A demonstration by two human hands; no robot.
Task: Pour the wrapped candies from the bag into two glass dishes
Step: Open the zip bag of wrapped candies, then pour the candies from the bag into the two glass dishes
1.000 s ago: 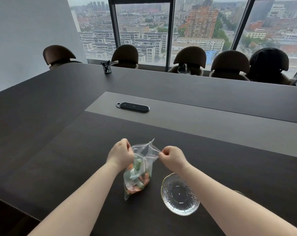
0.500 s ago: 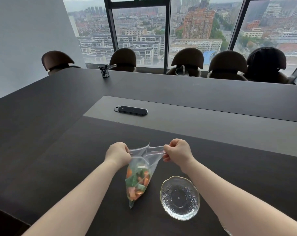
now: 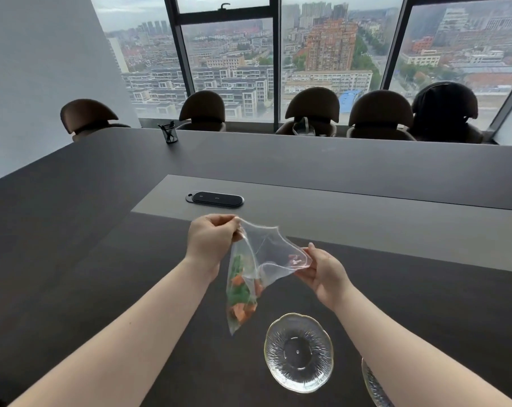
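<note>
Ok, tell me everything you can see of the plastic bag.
The plastic bag is clear, thin and crinkled, held in the air above the dark table. Its mouth is pulled open: the left hand grips one side, the right hand the other. Orange and green wrapped candies sit in its hanging lower end, above and left of the empty glass dish.

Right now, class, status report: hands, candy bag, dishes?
Left hand and right hand pinch the bag mouth open. Candies inside. Nearer glass dish empty; second dish under right forearm.

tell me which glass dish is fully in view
The round glass dish between the forearms, just right of the candy bag. The other dish is mostly hidden behind the right forearm.
</note>
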